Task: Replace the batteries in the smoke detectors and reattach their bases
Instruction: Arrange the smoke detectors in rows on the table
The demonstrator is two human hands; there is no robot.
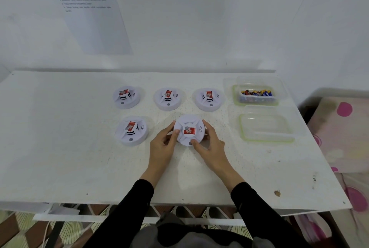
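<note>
Four round white plastic smoke detectors [168,99]: set apart on white surface [79,148], red labels unreadable.
Fifth detector [188,123]: front middle, between both hands.
Left hand [162,144]: fingers curled on its left rim.
Right hand [209,145]: grips right rim.
Wall sheet [89,8]: print blurred.

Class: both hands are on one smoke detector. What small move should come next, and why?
Probably twist the held detector to free its base. The left hand and right hand grip its rim on opposite sides, it looks closed with its label up, and the batteries lie in the tub at right.
</note>
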